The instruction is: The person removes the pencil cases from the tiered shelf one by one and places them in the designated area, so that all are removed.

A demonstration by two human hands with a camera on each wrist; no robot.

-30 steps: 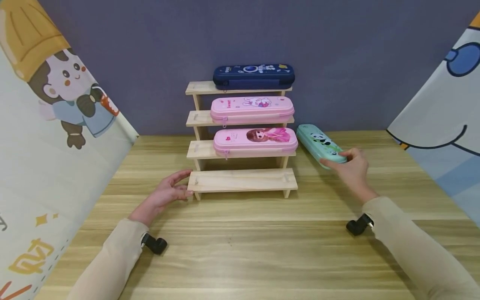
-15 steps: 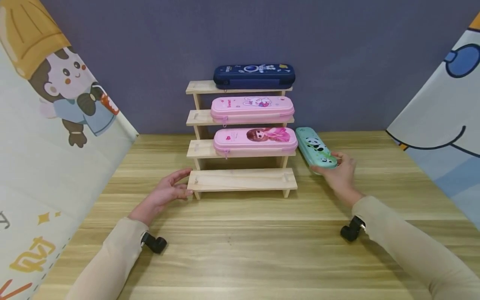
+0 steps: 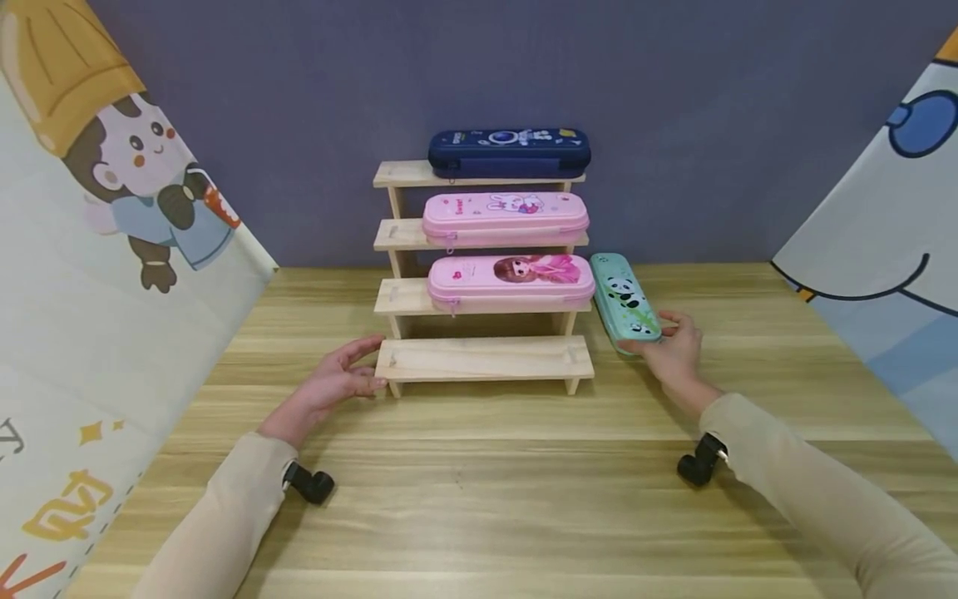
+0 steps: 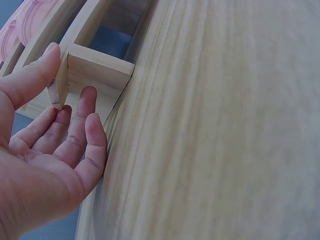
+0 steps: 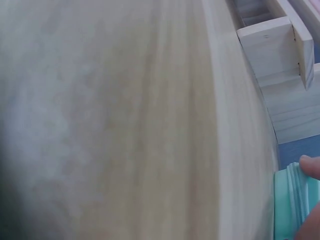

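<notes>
My right hand [image 3: 677, 353] grips the near end of a mint green pencil case [image 3: 623, 299] with pandas on its lid, thumb on one side and fingers on the other. The case lies slantwise on the table, right beside the stepped wooden stand [image 3: 482, 359]. In the right wrist view, the case [image 5: 284, 205] shows only its end and side, at the lower right. At the stand's left end, my left hand [image 3: 337, 383] pinches the lowest step; in the left wrist view the thumb [image 4: 47, 62] is at its top edge and fingertips are below.
On the upper steps, one per step, sit a navy astronaut pencil case [image 3: 509, 154], a pink rabbit pencil case [image 3: 464, 218] and a pink doll pencil case [image 3: 467, 283]. The lowest step bears nothing. A dark blue wall [image 3: 674, 125] rises behind the table [image 3: 464, 499].
My right hand has drawn the green pencil case's near end leftward and toward me, turning it straighter beside the stand. My left hand keeps its place.
</notes>
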